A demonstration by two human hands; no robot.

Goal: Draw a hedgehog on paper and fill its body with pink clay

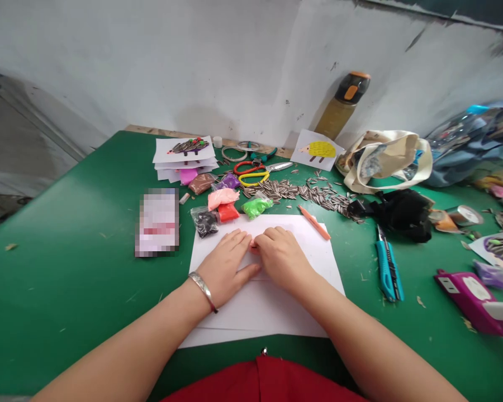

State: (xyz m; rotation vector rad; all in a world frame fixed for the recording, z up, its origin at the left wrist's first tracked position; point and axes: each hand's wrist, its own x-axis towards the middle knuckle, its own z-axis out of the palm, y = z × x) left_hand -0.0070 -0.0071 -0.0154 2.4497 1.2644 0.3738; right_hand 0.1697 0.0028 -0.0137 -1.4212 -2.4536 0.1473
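White paper sheets (255, 315) lie stacked on the green table in front of me. My left hand (228, 261), with a silver bracelet at its wrist, rests flat on them, fingers stretched out. Close beside it, the fingers of my right hand (283, 258) are bent and pinched on a small pinkish-orange piece of clay (254, 249) with a dark mark on it. Most of that piece is hidden by the fingers. Above my hands are bags of black clay (205, 222), peach clay (223, 198), red clay (228, 211) and green clay (257, 206). A slim orange tool (315, 223) lies at the paper's upper right.
Sunflower seeds (327, 198) spread behind the paper, near red-and-yellow-handled scissors (254, 177). A teal utility knife (388, 268) lies at right, beside a magenta device (478, 301). A hedgehog picture (317, 151) leans on a bottle (339, 109); a cloth bag (385, 162) stands nearby.
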